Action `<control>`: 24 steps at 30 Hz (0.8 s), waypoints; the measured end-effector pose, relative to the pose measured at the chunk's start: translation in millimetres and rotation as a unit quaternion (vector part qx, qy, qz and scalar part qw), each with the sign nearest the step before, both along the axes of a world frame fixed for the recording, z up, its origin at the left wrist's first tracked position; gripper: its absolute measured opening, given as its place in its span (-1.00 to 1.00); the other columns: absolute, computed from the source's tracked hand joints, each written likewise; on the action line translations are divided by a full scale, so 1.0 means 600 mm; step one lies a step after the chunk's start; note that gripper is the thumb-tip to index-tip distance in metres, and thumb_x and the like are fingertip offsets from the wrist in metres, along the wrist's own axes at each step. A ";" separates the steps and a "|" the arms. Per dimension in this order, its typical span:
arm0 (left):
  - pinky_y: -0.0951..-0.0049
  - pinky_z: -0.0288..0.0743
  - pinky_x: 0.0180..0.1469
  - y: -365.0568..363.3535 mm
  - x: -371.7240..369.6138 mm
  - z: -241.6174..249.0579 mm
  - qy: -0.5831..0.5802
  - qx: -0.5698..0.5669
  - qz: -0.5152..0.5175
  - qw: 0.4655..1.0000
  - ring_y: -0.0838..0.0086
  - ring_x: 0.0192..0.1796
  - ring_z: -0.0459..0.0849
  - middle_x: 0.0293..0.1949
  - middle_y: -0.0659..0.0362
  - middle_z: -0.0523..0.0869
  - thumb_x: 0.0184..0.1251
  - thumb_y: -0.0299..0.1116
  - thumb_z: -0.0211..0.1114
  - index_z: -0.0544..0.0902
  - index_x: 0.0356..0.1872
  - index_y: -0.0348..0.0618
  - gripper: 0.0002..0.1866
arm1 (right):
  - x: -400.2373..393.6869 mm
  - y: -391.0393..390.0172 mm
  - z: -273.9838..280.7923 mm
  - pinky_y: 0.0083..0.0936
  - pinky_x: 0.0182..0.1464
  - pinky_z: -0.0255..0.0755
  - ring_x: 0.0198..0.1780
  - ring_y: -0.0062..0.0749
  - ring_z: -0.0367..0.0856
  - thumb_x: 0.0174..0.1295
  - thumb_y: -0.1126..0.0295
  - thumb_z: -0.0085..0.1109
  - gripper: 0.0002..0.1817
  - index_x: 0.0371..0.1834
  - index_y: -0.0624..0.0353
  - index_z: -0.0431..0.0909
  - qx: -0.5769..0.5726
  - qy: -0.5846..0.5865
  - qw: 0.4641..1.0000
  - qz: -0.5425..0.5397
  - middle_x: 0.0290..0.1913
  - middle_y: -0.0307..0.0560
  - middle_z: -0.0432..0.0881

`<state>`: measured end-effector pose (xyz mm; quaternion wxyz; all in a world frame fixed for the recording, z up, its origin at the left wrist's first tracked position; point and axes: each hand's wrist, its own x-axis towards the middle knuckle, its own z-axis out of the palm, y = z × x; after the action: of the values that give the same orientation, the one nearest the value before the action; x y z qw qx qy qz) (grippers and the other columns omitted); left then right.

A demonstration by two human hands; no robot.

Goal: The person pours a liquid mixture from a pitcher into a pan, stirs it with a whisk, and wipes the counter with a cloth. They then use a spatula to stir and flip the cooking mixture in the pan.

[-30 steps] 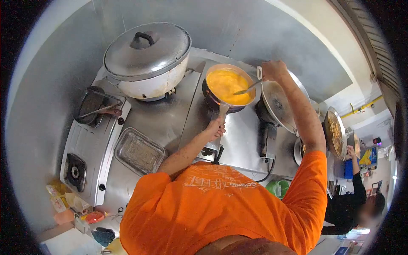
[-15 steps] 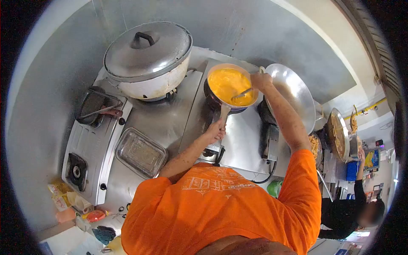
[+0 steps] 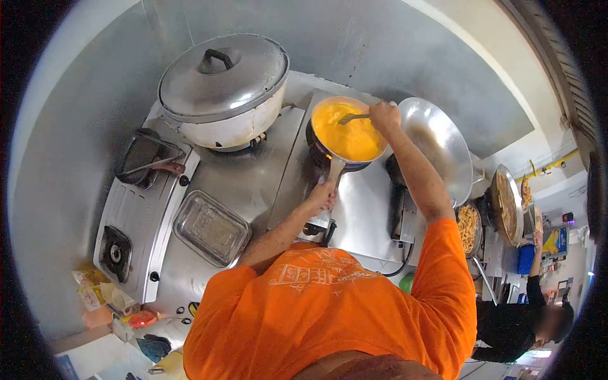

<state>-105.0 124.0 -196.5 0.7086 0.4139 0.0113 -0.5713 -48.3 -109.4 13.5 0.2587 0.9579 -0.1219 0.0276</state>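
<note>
My left hand is wrapped round the pale handle of a frying pan set on a burner. Yellow, egg-like liquid covers the pan's bottom. Over the pan's right side, my right hand grips a spatula; its blade lies at the upper middle of the yellow liquid. A large metal wok stands just right of that hand.
A big lidded pot stands at the back left. A two-burner stove with a small pan and a rectangular metal tray are to my left. Far right, a person in black works near pans of food.
The spatula blade has moved from the lower right of the liquid up toward its upper middle, with my right hand turning. My left hand keeps hold of the pan handle.
</note>
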 end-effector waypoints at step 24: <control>0.72 0.05 -0.68 0.023 -0.002 0.027 0.011 -0.046 -0.008 0.999 0.72 -0.66 0.21 -0.58 0.36 0.32 0.33 0.10 0.07 0.41 -0.24 -0.15 -0.55 | -0.292 0.073 -0.058 -0.03 -0.19 0.46 -0.18 0.22 0.57 0.22 0.27 0.04 -0.68 -0.01 0.17 0.38 0.296 -0.192 0.905 -0.238 -0.24 0.29 0.59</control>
<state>-106.4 137.5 -180.5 0.7220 0.3750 -0.0107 -0.5814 -223.4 -65.7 -21.3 -0.0660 0.9090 -0.3964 0.1109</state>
